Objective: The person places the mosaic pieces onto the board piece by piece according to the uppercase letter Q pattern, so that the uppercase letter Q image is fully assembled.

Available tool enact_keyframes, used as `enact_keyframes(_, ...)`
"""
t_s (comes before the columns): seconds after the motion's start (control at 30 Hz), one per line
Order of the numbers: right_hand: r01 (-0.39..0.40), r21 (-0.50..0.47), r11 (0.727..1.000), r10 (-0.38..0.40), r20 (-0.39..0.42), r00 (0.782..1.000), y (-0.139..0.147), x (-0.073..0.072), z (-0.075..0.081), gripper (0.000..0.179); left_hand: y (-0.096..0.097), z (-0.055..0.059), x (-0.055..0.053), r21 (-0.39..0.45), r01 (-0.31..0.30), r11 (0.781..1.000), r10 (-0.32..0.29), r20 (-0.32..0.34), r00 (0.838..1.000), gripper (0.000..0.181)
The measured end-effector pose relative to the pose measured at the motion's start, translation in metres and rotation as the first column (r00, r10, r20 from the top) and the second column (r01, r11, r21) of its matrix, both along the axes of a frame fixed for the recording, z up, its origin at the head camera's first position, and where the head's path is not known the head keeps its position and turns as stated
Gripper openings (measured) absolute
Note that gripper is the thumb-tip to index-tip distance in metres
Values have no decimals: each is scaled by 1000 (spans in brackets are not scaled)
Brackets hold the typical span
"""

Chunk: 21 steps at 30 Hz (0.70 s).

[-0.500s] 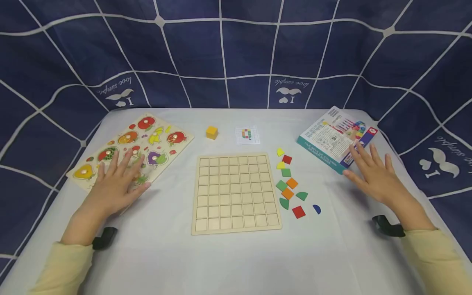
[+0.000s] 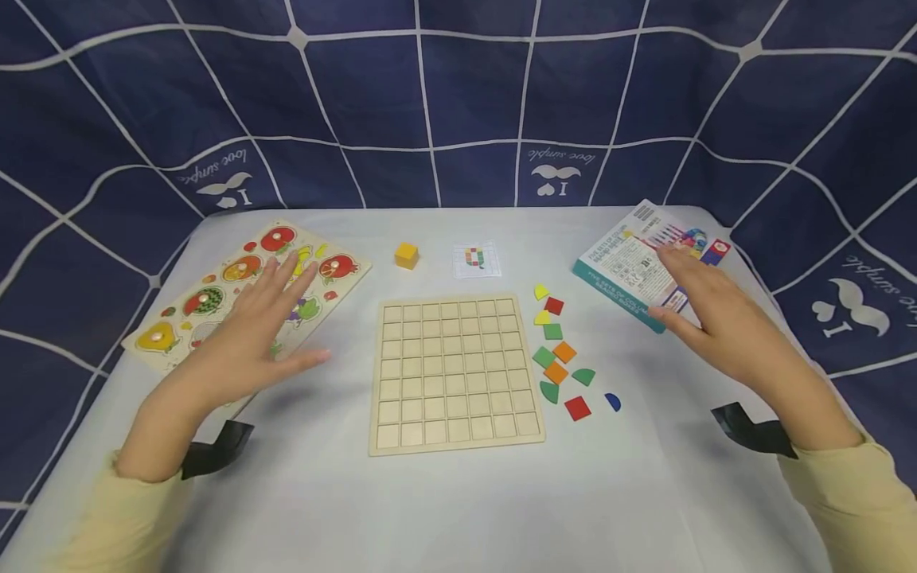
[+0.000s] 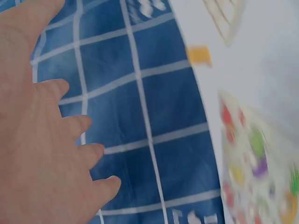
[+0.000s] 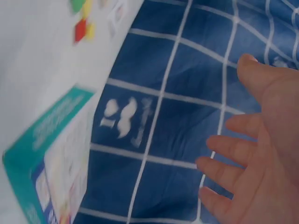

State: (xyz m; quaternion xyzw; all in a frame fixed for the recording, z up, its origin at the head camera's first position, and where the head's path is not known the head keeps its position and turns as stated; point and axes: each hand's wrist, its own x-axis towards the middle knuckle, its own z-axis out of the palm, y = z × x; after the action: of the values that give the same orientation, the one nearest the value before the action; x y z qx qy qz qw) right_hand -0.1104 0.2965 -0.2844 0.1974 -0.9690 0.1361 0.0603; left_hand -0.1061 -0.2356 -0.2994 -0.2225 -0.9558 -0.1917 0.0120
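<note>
From where I stand, the person's left hand [image 2: 236, 350] has its fingers outstretched and the thumb well out, nothing in its grip; the right hand [image 2: 731, 334] is much the same, fingers extended, thumb apart, grip bare. Between them on the white-covered table [image 2: 458, 509] lies a square, pale wooden board with a grid [image 2: 454, 378], touched by neither; the left thumb points towards its left edge and is nearer to it. Small flat pieces in red, orange, yellow, green and blue [image 2: 556, 372] lie along the board's right side, so the right hand is the nearer one, with the pieces off to its left. Their loose strip runs away from the person, roughly along that edge. A cream puzzle board with painted fruit [image 2: 344, 286] is partly hidden by the left hand, its long axis slanting away to the right; the white-and-teal box [image 2: 630, 247] slants likewise, ahead and left of the right palm, apart from its fingers.
</note>
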Motion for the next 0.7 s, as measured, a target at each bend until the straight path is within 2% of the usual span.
enact_keyframes(0.07, -2, -35, 999, 3, 12, 1000, -10, 6, -1, 75, 11, 0, 4, 59, 31, 998, -33, 33, 999, 104)
enact_keyframes(0.17, -15, -97, 995, 19, 39, 999, -20, 14, -8, 72, 23, -9, 11, 151, 71, 986, -88, 112, 990, 107)
enact_keyframes(0.27, -39, -176, 984, 51, 63, 997, -26, 19, -21, 68, 28, -28, 14, 230, 110, 967, -152, 178, 972, 109)
enact_keyframes(0.4, -50, -283, 958, 81, 99, 992, -28, 21, -43, 61, 32, -55, 15, 306, 142, 941, -214, 214, 953, 112)
enact_keyframes(0.53, -19, -385, 923, 83, 150, 985, -30, 18, -66, 48, 34, -72, 18, 354, 139, 925, -238, 254, 937, 113)
enact_keyframes(0.7, 44, -472, 880, 64, 210, 976, -37, 11, -94, 33, 33, -88, 18, 369, 118, 922, -239, 303, 923, 112)
